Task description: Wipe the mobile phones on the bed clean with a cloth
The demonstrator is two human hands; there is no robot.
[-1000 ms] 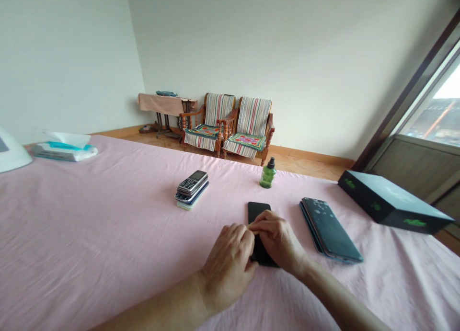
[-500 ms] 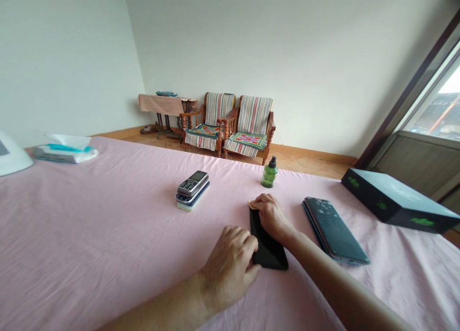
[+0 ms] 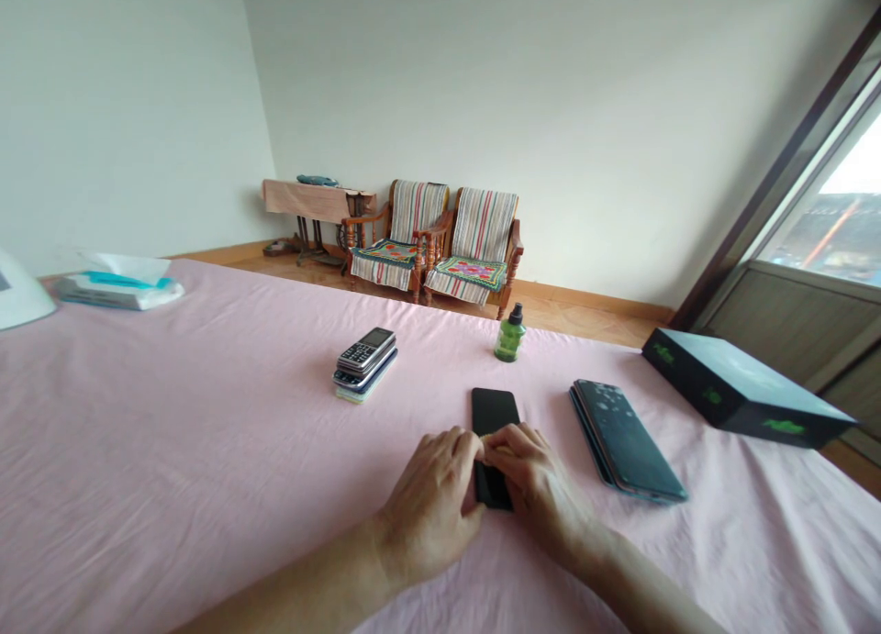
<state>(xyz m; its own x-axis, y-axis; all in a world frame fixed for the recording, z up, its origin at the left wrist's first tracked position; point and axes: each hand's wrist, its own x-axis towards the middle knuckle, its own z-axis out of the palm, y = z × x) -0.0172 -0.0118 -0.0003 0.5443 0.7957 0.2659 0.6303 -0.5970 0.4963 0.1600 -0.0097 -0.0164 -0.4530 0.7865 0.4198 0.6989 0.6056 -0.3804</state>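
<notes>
A black smartphone lies flat on the pink tablecloth, its near half covered by my hands. My left hand rests with curled fingers against the phone's left edge, holding it steady. My right hand is closed, fingertips pinched on a small tan pad pressed on the screen about halfway along the phone. The two hands touch at the fingertips.
A stack of keypad phones lies to the left, a green bottle behind, a stack of dark smartphones to the right. A black box sits far right, a tissue pack far left. Two chairs stand beyond.
My right hand slid from the phone's far end back toward me to its middle, meeting my left hand again. The phone's far half now shows.
</notes>
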